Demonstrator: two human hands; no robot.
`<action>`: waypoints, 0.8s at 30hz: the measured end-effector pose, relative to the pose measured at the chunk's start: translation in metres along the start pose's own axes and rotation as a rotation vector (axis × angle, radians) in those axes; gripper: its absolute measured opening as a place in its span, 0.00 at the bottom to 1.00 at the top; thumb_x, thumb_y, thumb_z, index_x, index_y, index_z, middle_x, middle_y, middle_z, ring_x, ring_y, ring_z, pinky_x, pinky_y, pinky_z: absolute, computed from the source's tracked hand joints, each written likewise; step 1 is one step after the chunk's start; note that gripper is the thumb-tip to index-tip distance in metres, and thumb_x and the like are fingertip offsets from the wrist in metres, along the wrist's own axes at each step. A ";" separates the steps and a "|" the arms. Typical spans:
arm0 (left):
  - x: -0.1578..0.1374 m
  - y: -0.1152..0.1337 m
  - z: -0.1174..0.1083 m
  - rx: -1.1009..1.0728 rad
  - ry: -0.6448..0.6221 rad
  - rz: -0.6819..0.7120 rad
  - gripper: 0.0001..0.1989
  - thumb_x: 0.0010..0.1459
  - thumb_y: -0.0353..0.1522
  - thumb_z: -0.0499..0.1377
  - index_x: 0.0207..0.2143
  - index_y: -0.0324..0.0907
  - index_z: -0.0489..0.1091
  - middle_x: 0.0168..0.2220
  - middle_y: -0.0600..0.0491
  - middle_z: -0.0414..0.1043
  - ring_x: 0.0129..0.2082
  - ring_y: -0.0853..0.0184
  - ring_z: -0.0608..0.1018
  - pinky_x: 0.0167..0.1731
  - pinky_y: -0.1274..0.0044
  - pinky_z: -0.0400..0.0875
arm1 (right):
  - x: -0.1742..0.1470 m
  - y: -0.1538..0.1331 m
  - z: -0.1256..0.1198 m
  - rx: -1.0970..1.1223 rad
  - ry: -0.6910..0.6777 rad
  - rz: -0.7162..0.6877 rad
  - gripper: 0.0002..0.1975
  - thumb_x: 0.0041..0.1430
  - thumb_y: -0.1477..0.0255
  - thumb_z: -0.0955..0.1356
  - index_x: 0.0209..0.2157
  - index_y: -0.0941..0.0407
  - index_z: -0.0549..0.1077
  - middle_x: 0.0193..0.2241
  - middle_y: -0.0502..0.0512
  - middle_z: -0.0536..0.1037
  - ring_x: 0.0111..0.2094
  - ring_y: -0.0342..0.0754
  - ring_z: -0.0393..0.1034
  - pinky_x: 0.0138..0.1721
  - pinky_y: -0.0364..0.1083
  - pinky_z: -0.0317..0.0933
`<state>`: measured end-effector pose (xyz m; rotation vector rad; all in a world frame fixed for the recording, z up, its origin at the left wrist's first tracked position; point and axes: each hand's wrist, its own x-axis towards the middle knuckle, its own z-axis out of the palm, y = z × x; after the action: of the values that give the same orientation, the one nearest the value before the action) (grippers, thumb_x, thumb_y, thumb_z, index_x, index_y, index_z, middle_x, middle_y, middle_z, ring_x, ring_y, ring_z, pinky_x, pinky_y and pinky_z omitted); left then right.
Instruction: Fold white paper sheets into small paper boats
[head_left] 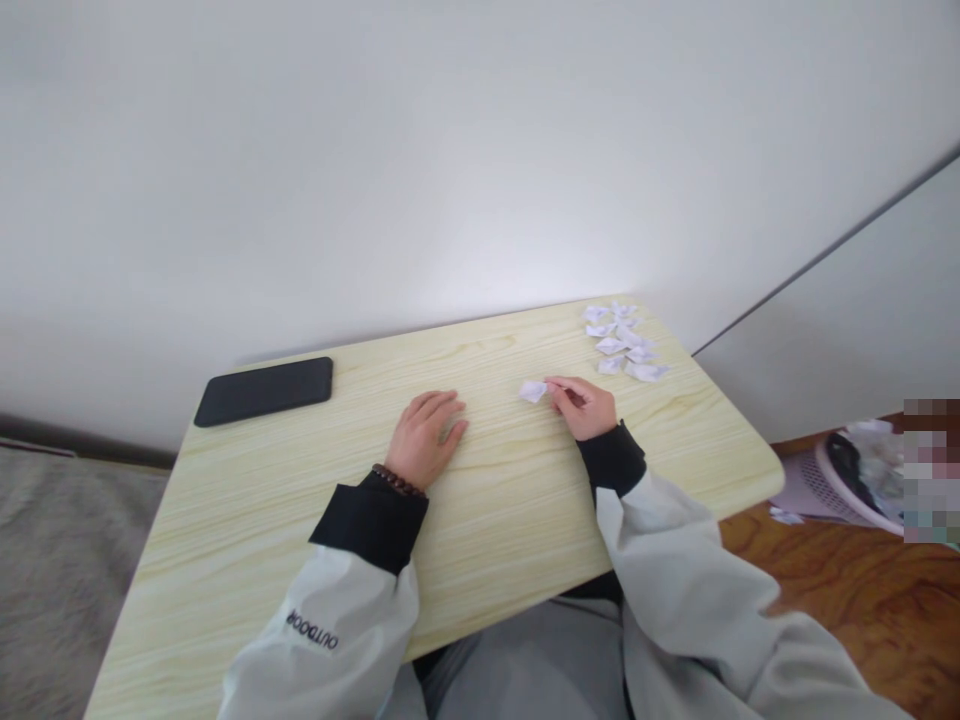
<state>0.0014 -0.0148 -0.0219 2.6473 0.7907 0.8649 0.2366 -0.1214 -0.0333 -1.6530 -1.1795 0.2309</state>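
Note:
Between the thumb and fingertips of my right hand (586, 405) is one end of a small folded white paper boat (533, 391), held at the middle of the table. My left hand (425, 438) rests on the wood-grain tabletop (495, 520) with its fingers apart, holding nothing; a beaded bracelet circles that wrist. Beyond my right hand, several more folded paper boats (621, 342) stand grouped near the far right corner.
A black phone (264, 391) lies at the table's far left. The white wall (450, 170) runs along the back edge. On the wooden floor at right stands a purple waste basket (806, 485) filled with rubbish, a paper scrap (786, 516) beside it.

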 end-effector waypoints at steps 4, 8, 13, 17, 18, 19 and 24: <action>-0.002 0.009 0.008 0.086 -0.096 -0.007 0.14 0.59 0.37 0.54 0.44 0.42 0.71 0.53 0.48 0.68 0.55 0.58 0.65 0.54 0.62 0.62 | -0.007 0.021 -0.036 -0.158 0.191 0.036 0.14 0.55 0.64 0.65 0.35 0.59 0.77 0.30 0.57 0.79 0.23 0.44 0.71 0.29 0.44 0.67; -0.002 0.012 0.009 0.125 -0.128 -0.017 0.15 0.59 0.37 0.53 0.45 0.42 0.71 0.54 0.48 0.66 0.56 0.58 0.63 0.56 0.64 0.61 | -0.011 0.036 -0.065 -0.295 0.324 0.078 0.15 0.54 0.64 0.65 0.36 0.59 0.78 0.32 0.58 0.80 0.24 0.45 0.71 0.30 0.44 0.67; -0.001 0.012 0.007 0.127 -0.145 -0.023 0.15 0.59 0.37 0.52 0.46 0.41 0.70 0.54 0.48 0.66 0.57 0.58 0.63 0.56 0.64 0.60 | -0.012 0.045 -0.084 -0.459 0.391 0.107 0.15 0.54 0.65 0.65 0.35 0.60 0.78 0.30 0.58 0.80 0.23 0.45 0.69 0.31 0.45 0.66; -0.001 0.013 0.006 0.135 -0.152 -0.021 0.16 0.59 0.37 0.52 0.46 0.41 0.70 0.55 0.48 0.65 0.57 0.59 0.63 0.56 0.65 0.60 | -0.011 0.047 -0.086 -0.483 0.395 0.112 0.15 0.54 0.65 0.65 0.37 0.60 0.78 0.30 0.58 0.79 0.23 0.44 0.68 0.31 0.45 0.66; -0.001 0.013 0.006 0.138 -0.155 -0.021 0.16 0.59 0.37 0.52 0.46 0.41 0.70 0.55 0.49 0.66 0.57 0.59 0.63 0.56 0.65 0.60 | -0.011 0.047 -0.085 -0.483 0.402 0.107 0.15 0.54 0.66 0.65 0.38 0.60 0.77 0.31 0.58 0.79 0.22 0.43 0.68 0.30 0.45 0.66; -0.001 0.013 0.006 0.142 -0.157 -0.023 0.16 0.59 0.37 0.52 0.46 0.41 0.70 0.55 0.49 0.66 0.57 0.59 0.63 0.56 0.65 0.60 | -0.010 0.048 -0.085 -0.483 0.409 0.095 0.16 0.54 0.66 0.65 0.38 0.60 0.77 0.32 0.58 0.79 0.22 0.43 0.67 0.29 0.44 0.66; -0.001 0.014 0.006 0.154 -0.156 -0.033 0.16 0.60 0.37 0.51 0.46 0.42 0.70 0.55 0.50 0.65 0.57 0.59 0.63 0.56 0.65 0.60 | -0.010 0.051 -0.086 -0.503 0.441 0.017 0.15 0.52 0.68 0.66 0.40 0.60 0.76 0.39 0.61 0.74 0.22 0.41 0.66 0.25 0.44 0.65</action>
<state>0.0104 -0.0276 -0.0214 2.7841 0.8906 0.6018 0.3167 -0.1812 -0.0417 -2.0111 -0.9247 -0.4378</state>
